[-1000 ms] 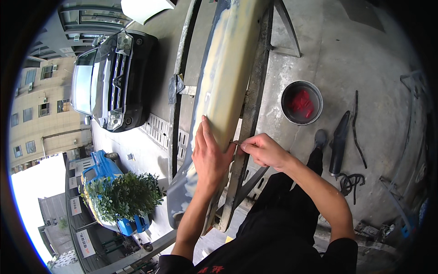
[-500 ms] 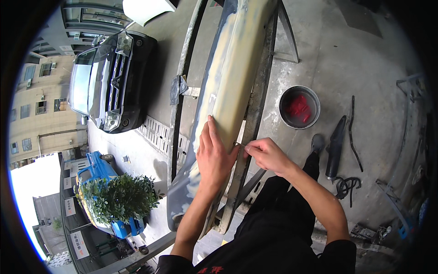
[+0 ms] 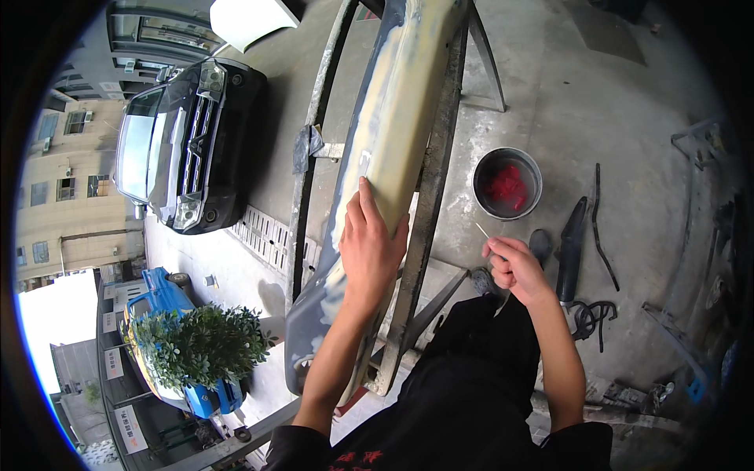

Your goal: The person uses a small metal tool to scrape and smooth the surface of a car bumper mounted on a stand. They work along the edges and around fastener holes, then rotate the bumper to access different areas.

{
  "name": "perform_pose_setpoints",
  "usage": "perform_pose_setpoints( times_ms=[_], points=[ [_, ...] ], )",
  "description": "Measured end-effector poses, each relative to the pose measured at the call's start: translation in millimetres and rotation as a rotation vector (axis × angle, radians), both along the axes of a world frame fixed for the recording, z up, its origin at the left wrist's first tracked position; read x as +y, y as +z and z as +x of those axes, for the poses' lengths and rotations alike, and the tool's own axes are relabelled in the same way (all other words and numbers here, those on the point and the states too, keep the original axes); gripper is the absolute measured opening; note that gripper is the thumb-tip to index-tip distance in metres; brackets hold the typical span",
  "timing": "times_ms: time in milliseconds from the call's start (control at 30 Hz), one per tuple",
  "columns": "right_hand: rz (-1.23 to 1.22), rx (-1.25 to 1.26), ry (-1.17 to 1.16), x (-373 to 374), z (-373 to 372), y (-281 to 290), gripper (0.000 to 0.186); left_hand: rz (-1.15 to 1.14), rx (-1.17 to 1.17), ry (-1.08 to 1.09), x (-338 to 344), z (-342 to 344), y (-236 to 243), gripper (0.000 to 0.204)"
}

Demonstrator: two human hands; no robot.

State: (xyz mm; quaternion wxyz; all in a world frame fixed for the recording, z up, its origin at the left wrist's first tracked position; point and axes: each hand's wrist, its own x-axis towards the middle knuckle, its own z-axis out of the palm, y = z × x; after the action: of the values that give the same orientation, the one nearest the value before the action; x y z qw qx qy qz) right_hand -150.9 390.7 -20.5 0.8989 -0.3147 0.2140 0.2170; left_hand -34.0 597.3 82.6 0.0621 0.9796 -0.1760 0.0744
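A long car body panel (image 3: 393, 125), grey with broad cream-yellow filler patches, lies lengthwise before me. My left hand (image 3: 367, 247) rests flat on it with the fingers stretched out. Near the index fingertip is a small pale mark on the surface. Clear of the panel to the right, my right hand (image 3: 514, 267) pinches a thin pale stick (image 3: 482, 230) between thumb and fingers. The stick points up and left; what exactly it is cannot be made out. Under the panel runs a worn metal stand (image 3: 433, 188).
On the floor at right stands a dark bucket (image 3: 477, 196) holding a red cloth (image 3: 506, 187). Beyond my feet lie a black tube-shaped part (image 3: 572, 251) and a thin dark rod (image 3: 598, 228). Leftward are a dark car (image 3: 196, 149) and a leafy plant (image 3: 200, 343) before a blue vehicle.
My right hand has moved right, away from the panel's edge and my left thumb, with the thin stick in it. My left hand stays flat on the panel.
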Motion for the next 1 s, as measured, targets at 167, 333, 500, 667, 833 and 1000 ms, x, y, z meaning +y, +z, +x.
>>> perform_pose_setpoints(
  times_ms=[167, 333, 500, 667, 833, 1000],
  points=[
    [0.059, 0.137, -0.236, 4, -74, -32, 0.024, 0.035, -0.057, -0.059, 1, 2, -3, 0.090],
    [0.086, 0.160, -0.269, 21, -115, -37, 0.023, 0.150, 0.014, -0.065, 14, -14, 6, 0.102],
    [0.040, 0.101, -0.169, 23, -117, -29, 0.023, -0.075, -0.015, -0.099, 48, -60, 17, 0.065],
    [-0.058, 0.045, -0.012, -1, -113, -17, 0.021, -1.070, -0.009, 0.296, 111, -161, 6, 0.029],
    [-0.081, -0.032, 0.069, -2, -116, 3, 0.024, -0.533, -0.276, 0.428, 128, -224, -13, 0.015],
    [-0.081, -0.106, 0.308, 21, -129, 3, 0.021, -0.187, -0.325, 0.499, 125, -224, -29, 0.071]
  ],
)
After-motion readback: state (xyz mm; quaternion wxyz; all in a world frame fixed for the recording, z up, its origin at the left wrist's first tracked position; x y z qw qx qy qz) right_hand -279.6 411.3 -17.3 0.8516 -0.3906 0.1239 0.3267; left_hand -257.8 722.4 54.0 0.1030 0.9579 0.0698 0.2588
